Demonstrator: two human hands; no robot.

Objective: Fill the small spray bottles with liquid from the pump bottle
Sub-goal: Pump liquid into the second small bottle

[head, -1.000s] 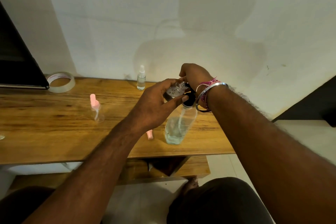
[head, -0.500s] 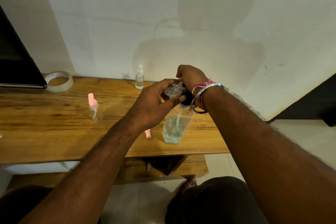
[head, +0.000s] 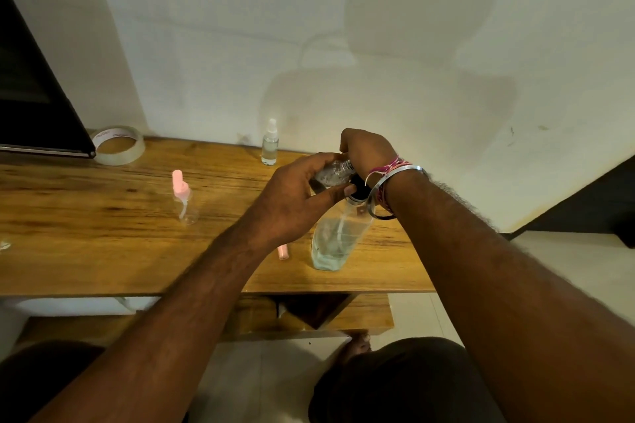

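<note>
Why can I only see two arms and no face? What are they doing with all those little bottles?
The camera sits on the person's head and looks down, so you see only arms. The left hand holds a small clear open bottle, tipped on its side at the black pump top of a big clear pump bottle, which has a little liquid at the bottom. The right hand rests on that pump. On the wooden table stand a small bottle with a pink sprayer and one with a white sprayer. A pink cap lies there too, and a roll of clear tape.
</note>
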